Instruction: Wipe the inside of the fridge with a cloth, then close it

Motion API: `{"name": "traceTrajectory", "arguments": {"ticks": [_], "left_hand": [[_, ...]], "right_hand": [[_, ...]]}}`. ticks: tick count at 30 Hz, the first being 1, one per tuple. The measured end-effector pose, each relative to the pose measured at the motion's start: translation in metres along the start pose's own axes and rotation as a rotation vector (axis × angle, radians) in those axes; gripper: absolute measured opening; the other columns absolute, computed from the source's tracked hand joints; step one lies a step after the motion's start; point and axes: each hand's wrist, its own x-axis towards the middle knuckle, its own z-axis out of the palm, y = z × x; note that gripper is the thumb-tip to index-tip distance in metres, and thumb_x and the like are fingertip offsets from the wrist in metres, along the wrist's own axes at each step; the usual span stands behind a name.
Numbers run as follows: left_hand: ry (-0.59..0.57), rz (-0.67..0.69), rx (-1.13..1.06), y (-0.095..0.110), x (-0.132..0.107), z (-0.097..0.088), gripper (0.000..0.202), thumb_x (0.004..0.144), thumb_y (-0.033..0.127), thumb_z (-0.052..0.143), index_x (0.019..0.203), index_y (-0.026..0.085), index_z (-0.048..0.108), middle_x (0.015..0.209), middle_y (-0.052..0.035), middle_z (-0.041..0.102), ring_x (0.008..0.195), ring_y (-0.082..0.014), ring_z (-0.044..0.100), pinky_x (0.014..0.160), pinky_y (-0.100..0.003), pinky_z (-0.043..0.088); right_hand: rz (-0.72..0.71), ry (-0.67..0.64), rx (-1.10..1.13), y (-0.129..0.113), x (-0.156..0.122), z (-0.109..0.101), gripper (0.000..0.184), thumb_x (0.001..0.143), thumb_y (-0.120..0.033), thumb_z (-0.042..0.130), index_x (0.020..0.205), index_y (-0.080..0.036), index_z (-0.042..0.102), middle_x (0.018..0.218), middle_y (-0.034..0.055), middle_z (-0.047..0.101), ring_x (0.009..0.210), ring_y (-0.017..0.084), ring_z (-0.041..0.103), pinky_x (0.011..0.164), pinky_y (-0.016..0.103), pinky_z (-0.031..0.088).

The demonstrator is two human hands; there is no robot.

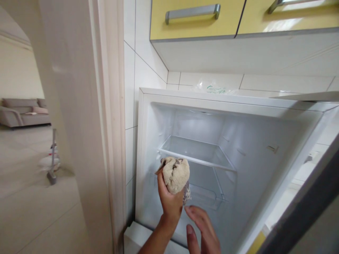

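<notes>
My left hand (171, 201) is wrapped round a bunched-up cloth (177, 174), beige with dark patterned patches. It holds the cloth up before an open fridge (153, 141), near the front edge of a glass shelf (193, 150). Whether the cloth touches the shelf, I cannot tell. Lower and to the right is my right hand (202, 227), its thumb and fingers apart with nothing between them. Its fingertips are close to a hanging end of the cloth. White walls and a lower clear shelf (202, 194) show inside the fridge.
A clear plastic bag (212, 87) lies on top of the fridge, below yellow cabinets (196, 24). At the right, a dark-edged panel (304, 211) slants across. A door frame (106, 123) stands close on the left. Beyond it are a broom (52, 173) and a sofa (25, 113).
</notes>
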Motion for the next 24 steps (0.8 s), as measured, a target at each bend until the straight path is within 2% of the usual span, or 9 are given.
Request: {"name": "traceTrajectory", "arguments": {"ticks": [3, 6, 9, 11, 12, 14, 17, 20, 24], "left_hand": [[0.021, -0.105, -0.065, 0.010, -0.017, 0.000, 0.062, 0.075, 0.031, 0.081, 0.131, 0.023, 0.056, 0.135, -0.0138, 0.065, 0.125, -0.0282, 0.064, 0.107, -0.041, 0.052], [-0.018, -0.219, -0.137, 0.021, -0.024, -0.009, 0.074, 0.077, 0.040, 0.082, 0.140, 0.023, 0.049, 0.145, -0.0166, 0.057, 0.132, -0.0301, 0.060, 0.110, -0.042, 0.051], [-0.208, -0.284, -0.275, 0.034, -0.024, -0.024, 0.086, 0.082, 0.048, 0.077, 0.153, 0.026, 0.034, 0.156, -0.0170, 0.046, 0.141, -0.0323, 0.051, 0.116, -0.046, 0.046], [-0.338, -0.257, -0.355, 0.042, -0.024, -0.032, 0.088, 0.086, 0.056, 0.070, 0.158, 0.027, 0.028, 0.162, -0.0156, 0.039, 0.148, -0.0336, 0.041, 0.121, -0.048, 0.039], [-0.372, -0.226, -0.368, 0.045, -0.024, -0.036, 0.087, 0.088, 0.060, 0.065, 0.159, 0.027, 0.028, 0.164, -0.0144, 0.036, 0.151, -0.0338, 0.036, 0.124, -0.048, 0.035], [-0.366, -0.148, -0.360, 0.050, -0.024, -0.040, 0.085, 0.087, 0.067, 0.060, 0.158, 0.027, 0.033, 0.167, -0.0122, 0.031, 0.155, -0.0344, 0.028, 0.126, -0.048, 0.029], [-0.309, -0.091, -0.364, 0.056, -0.024, -0.042, 0.094, 0.080, 0.076, 0.062, 0.156, 0.028, 0.037, 0.167, -0.0122, 0.032, 0.154, -0.0365, 0.029, 0.124, -0.047, 0.033], [-0.330, -0.142, -0.402, 0.066, -0.020, -0.043, 0.105, 0.076, 0.080, 0.064, 0.160, 0.028, 0.028, 0.160, -0.0156, 0.044, 0.150, -0.0370, 0.038, 0.120, -0.050, 0.038], [-0.391, -0.263, -0.415, 0.083, -0.006, -0.044, 0.107, 0.078, 0.077, 0.066, 0.163, 0.027, 0.023, 0.149, -0.0159, 0.056, 0.145, -0.0327, 0.046, 0.123, -0.049, 0.032]], "right_hand": [[-0.047, -0.157, -0.102, -0.012, 0.033, -0.007, 0.057, 0.096, -0.016, 0.049, 0.152, -0.029, 0.046, 0.139, 0.0103, 0.060, 0.127, 0.022, 0.061, 0.099, 0.035, 0.057], [-0.089, -0.236, -0.140, -0.013, 0.046, -0.012, 0.063, 0.097, -0.015, 0.047, 0.157, -0.030, 0.036, 0.151, 0.0099, 0.053, 0.136, 0.022, 0.055, 0.105, 0.036, 0.056], [-0.088, -0.282, -0.153, -0.019, 0.052, -0.012, 0.063, 0.096, -0.022, 0.054, 0.156, -0.033, 0.039, 0.156, 0.0085, 0.048, 0.141, 0.026, 0.051, 0.109, 0.040, 0.054], [-0.047, -0.291, -0.130, -0.028, 0.057, -0.009, 0.065, 0.094, -0.029, 0.060, 0.156, -0.033, 0.041, 0.156, 0.0088, 0.047, 0.141, 0.029, 0.051, 0.109, 0.043, 0.054], [-0.016, -0.281, -0.107, -0.032, 0.060, -0.006, 0.067, 0.093, -0.032, 0.062, 0.156, -0.032, 0.041, 0.155, 0.0097, 0.049, 0.140, 0.030, 0.052, 0.108, 0.044, 0.054], [0.059, -0.224, -0.061, -0.038, 0.066, 0.000, 0.070, 0.089, -0.037, 0.068, 0.154, -0.029, 0.044, 0.148, 0.0116, 0.056, 0.134, 0.031, 0.057, 0.106, 0.045, 0.055], [0.193, -0.123, 0.009, -0.041, 0.073, 0.009, 0.070, 0.083, -0.043, 0.076, 0.146, -0.026, 0.051, 0.135, 0.0120, 0.065, 0.122, 0.030, 0.064, 0.100, 0.043, 0.058], [0.309, -0.056, 0.168, -0.040, 0.086, 0.018, 0.072, 0.079, -0.048, 0.080, 0.141, -0.026, 0.052, 0.134, 0.0123, 0.066, 0.116, 0.028, 0.068, 0.094, 0.042, 0.061], [0.400, 0.013, 0.383, -0.040, 0.117, 0.026, 0.074, 0.071, -0.049, 0.085, 0.132, -0.022, 0.053, 0.126, 0.0127, 0.070, 0.109, 0.027, 0.071, 0.090, 0.043, 0.062]]}}
